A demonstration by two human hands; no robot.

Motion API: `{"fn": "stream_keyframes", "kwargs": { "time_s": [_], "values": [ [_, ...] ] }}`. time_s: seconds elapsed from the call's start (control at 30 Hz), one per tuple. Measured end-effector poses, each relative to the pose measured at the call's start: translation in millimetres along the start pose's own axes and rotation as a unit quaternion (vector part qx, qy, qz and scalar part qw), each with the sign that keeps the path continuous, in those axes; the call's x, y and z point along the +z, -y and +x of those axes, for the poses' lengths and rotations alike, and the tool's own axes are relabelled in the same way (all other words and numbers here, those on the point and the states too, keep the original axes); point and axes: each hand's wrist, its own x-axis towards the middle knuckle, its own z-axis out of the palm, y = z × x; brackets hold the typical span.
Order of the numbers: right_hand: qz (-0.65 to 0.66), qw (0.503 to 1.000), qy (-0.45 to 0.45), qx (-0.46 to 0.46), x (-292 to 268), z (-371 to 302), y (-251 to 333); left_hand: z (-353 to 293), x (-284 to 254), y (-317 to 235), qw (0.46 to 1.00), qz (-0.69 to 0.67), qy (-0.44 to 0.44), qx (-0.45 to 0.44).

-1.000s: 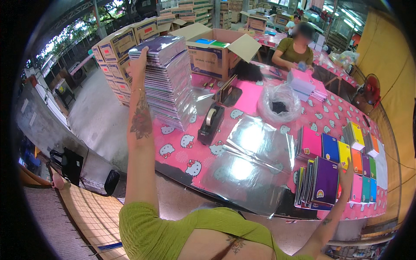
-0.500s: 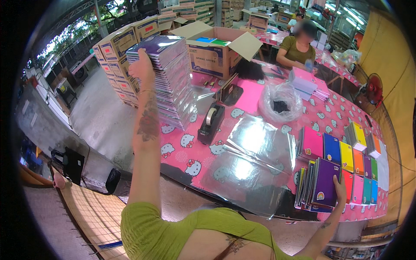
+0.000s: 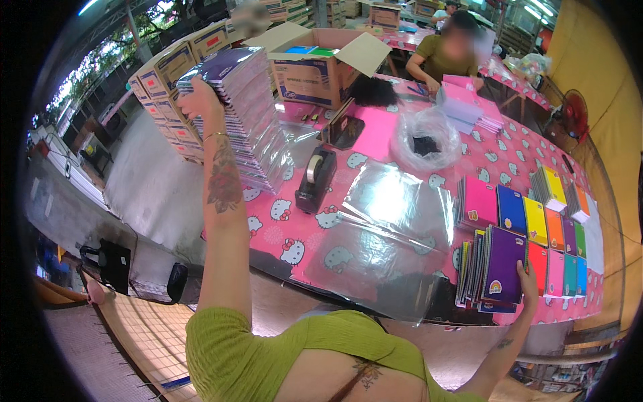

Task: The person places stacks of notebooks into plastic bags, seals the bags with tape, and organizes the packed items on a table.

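While the bench (image 3: 499,161) is spreading under the work, the carton (image 3: 305,84) is standing behind the stack, its flaps lying open, perhaps for easy access. The wrapped stack (image 3: 244,120) is rising at left; the left grip (image 3: 202,104) is touching its top corner, probably for steadying, though I cannot tell whether it is pinching. Clear film (image 3: 395,248) is lying flat mid-bench, likely for quick picking. At right, notebooks (image 3: 536,221) are lying in rows, seemingly sorted by colour. Nearest, the right grip (image 3: 527,281) is clamping the purple notebook (image 3: 506,261) by its right edge, thumb on cover. The dispenser (image 3: 316,181) is sitting between stack and film, presumably within reach.
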Motion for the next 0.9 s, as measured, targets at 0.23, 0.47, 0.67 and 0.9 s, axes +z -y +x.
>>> {"fn": "stream_keyframes", "kwargs": {
  "time_s": [0.23, 0.47, 0.67, 0.9],
  "values": [
    [-0.053, 0.998, -0.040, 0.001, 1.1, 9.4, -14.0, 42.3, -21.0, 6.6, 0.919, 0.029, -0.191, 0.344],
    [-0.053, 0.996, -0.046, 0.058, -0.8, -7.8, 20.1, -278.9, -95.5, -11.1, 0.835, -0.174, 0.435, 0.288],
    [-0.007, 0.998, -0.023, 0.064, -6.8, 5.4, 2.2, -586.7, -228.4, 63.3, 0.399, -0.010, 0.905, -0.148],
    [0.206, 0.968, 0.096, 0.104, -15.6, 0.8, 22.7, -634.6, -240.0, 58.0, 0.433, 0.088, 0.872, -0.209]
  ]
}}
